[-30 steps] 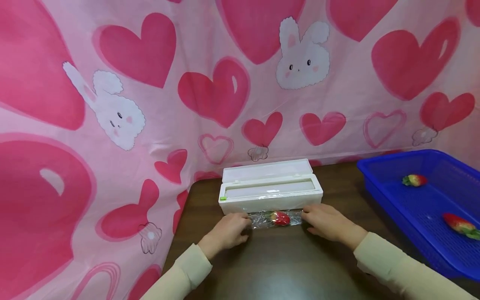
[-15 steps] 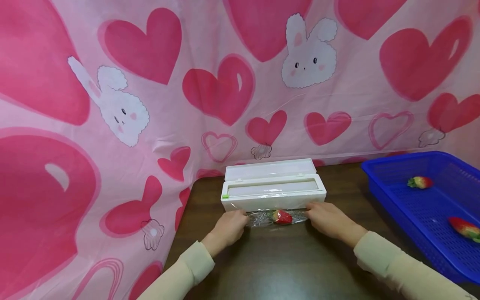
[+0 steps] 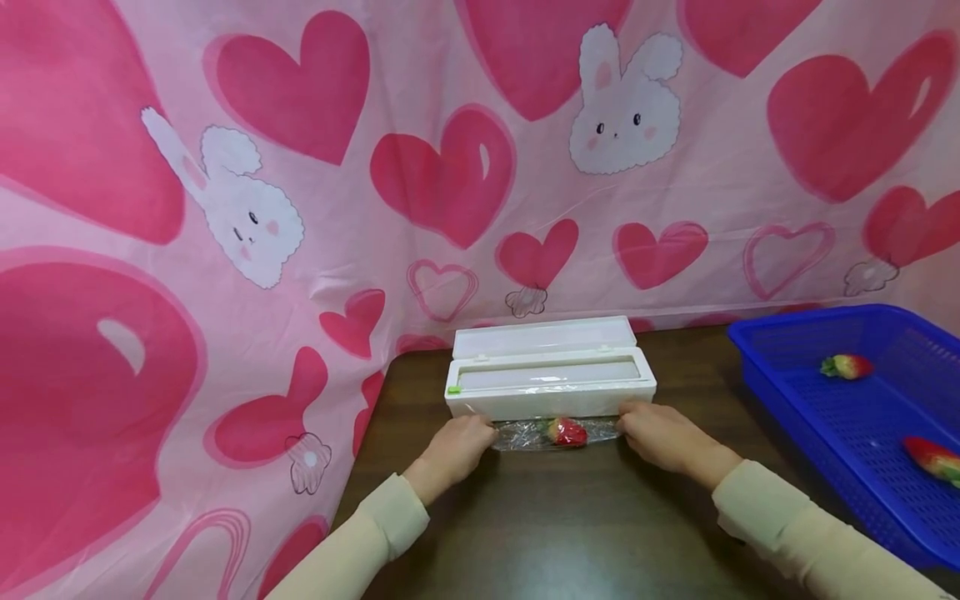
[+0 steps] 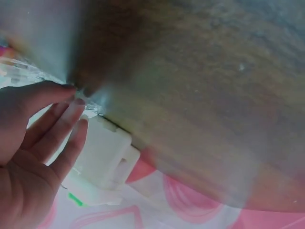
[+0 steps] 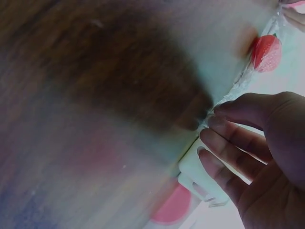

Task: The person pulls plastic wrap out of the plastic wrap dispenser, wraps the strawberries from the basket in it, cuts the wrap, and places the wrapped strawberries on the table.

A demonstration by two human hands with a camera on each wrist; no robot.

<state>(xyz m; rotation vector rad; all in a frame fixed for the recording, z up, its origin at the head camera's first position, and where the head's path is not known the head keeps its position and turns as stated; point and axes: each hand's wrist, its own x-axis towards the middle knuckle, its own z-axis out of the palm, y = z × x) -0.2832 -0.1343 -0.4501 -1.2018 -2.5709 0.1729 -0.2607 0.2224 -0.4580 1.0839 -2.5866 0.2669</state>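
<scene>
A red strawberry (image 3: 567, 432) with a pale yellowish top lies in a strip of clear plastic wrap (image 3: 517, 435), just in front of a white cling film dispenser (image 3: 551, 404). My left hand (image 3: 459, 442) pinches the left end of the strip between thumb and fingertips, as the left wrist view shows from close by. At the other end, my right hand (image 3: 663, 435) pinches the wrap the same way; in the right wrist view the strawberry (image 5: 267, 53) shows beyond the thumb. Between the hands the wrap is drawn out into a crinkled band, low over the table.
The dispenser's lid (image 3: 543, 337) is raised at the back, and a roll shows inside. A green tab (image 3: 453, 390) sits at its left corner. On the right, a blue plastic basket (image 3: 757, 367) holds two strawberries. Behind the brown table (image 3: 555, 533) hangs a pink heart-patterned cloth.
My hands have drawn slightly apart, and the wrap between them has become longer and narrower. The fingers have closed in on its ends. The head view has shifted a little.
</scene>
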